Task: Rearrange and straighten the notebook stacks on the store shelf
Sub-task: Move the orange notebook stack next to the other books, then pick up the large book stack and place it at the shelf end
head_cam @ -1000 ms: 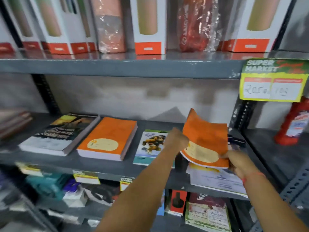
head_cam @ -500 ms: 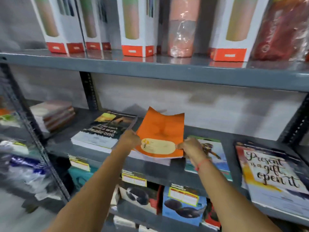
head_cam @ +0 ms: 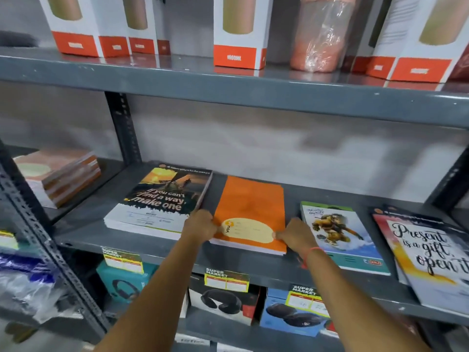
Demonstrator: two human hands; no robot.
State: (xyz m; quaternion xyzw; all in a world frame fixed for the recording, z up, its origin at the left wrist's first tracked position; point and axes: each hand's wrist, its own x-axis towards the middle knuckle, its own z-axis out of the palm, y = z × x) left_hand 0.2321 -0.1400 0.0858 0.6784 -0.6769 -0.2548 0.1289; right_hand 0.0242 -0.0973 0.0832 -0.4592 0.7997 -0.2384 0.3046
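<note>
An orange notebook stack [head_cam: 250,209] lies flat on the grey middle shelf [head_cam: 83,232]. My left hand [head_cam: 200,224] grips its near left corner and my right hand [head_cam: 294,236] pinches its near right corner. To the left lies a dark stack reading "If you can't find a way, make one" [head_cam: 162,199]. On the right is a thin cartoon-cover notebook [head_cam: 340,232], and further right a "Present is a gift" stack [head_cam: 431,255] overhangs the shelf edge.
Another stack of orange-edged notebooks [head_cam: 58,174] sits in the bay at far left, behind an upright post [head_cam: 33,229]. White and orange bottle boxes [head_cam: 238,34] line the shelf above. Headphone boxes [head_cam: 223,303] and yellow price tags [head_cam: 225,279] fill the shelf below.
The orange notebook was carried left from the right stack and laid flat on the orange stack. The view swung left with it. Both hands still hold its near corners.
</note>
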